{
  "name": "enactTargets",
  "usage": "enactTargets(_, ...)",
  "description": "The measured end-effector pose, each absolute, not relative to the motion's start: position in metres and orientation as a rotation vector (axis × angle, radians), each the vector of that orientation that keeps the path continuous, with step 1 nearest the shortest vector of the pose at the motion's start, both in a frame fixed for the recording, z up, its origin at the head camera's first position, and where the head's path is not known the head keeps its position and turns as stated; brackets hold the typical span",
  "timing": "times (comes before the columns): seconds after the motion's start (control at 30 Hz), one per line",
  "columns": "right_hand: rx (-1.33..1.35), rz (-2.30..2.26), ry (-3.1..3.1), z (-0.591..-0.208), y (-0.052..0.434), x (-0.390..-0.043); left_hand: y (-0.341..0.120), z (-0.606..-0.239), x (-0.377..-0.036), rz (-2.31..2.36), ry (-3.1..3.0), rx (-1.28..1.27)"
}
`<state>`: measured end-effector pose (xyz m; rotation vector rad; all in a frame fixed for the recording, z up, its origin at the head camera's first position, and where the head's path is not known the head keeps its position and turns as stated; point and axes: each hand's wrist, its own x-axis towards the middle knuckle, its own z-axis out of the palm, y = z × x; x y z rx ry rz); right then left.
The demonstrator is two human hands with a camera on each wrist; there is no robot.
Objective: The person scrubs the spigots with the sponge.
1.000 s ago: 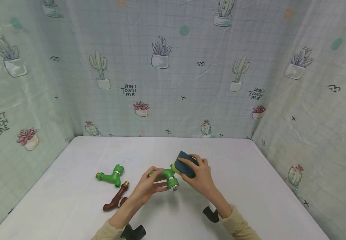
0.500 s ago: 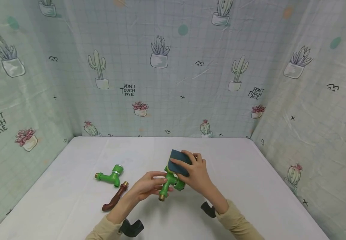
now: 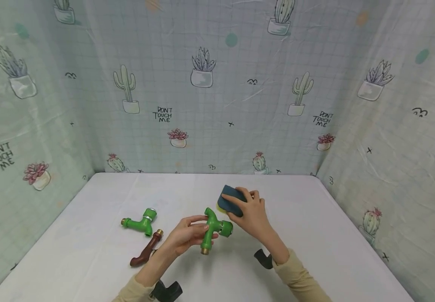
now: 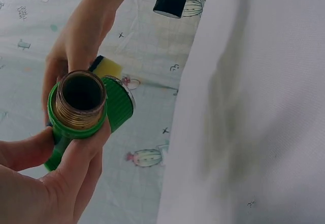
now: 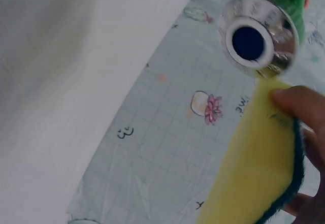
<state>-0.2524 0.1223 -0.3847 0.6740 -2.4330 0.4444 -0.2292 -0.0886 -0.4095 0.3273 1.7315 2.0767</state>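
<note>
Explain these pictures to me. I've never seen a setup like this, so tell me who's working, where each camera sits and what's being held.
There is no robot here, only a person's two bare hands. The wide view comes from a camera worn on the head. The other two come from cameras worn on the wrists, each looking at its own hand's work. The left hand holds a green tap; the right hand grips a sponge, yellow on one side and dark blue on the other. On the white table lie another green tap and a brown tap, the latter partly hidden by the left forearm. The dark bent piece by the right sleeve is probably part of a camera mount.
</note>
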Motion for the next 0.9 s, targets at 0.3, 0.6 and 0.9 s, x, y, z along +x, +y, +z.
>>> enactTargets(0.3,0.550,0.419,-2.499,-0.379,0.105,-0.233,-0.076,-0.407,-0.227,2.195,1.812,0.213)
enactTargets(0.6,0.554,0.359,-2.466,-0.384,0.100,-0.225,-0.065,-0.401,-0.229,2.367,1.750,0.025)
enactTargets(0.9,0.528,0.242,-2.396,-0.388,0.124,-0.225,-0.065,-0.405,-0.229,2.355,1.788,0.024)
